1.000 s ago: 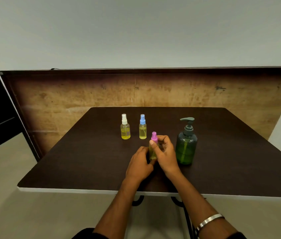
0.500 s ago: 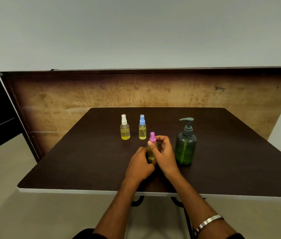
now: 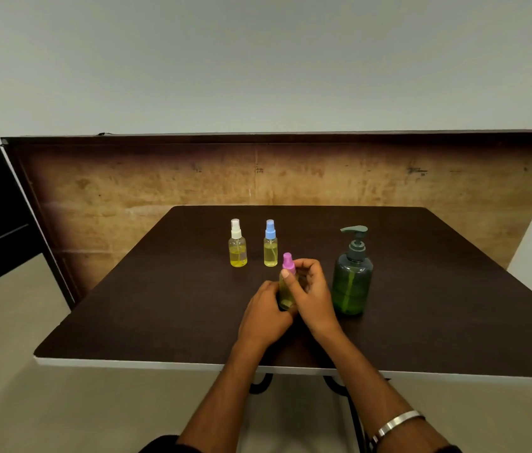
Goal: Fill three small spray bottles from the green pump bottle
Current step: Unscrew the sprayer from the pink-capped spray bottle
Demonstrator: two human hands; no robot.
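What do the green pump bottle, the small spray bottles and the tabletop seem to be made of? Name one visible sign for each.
Green pump bottle: probably translucent tinted plastic; its dip tube shows through.
White-capped spray bottle and blue-capped spray bottle: clear glossy plastic, likely; the yellow liquid is visible inside.
Tabletop: dark matt wood-look laminate, perhaps; a pale edge shows along the front.

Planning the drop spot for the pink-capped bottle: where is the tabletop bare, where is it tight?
Bare: the left stretch of the table beside the white-capped bottle; the right side past the green pump bottle; the far strip behind the blue-capped bottle. Tight: the centre, where left hand and right hand hold the pink-capped bottle.
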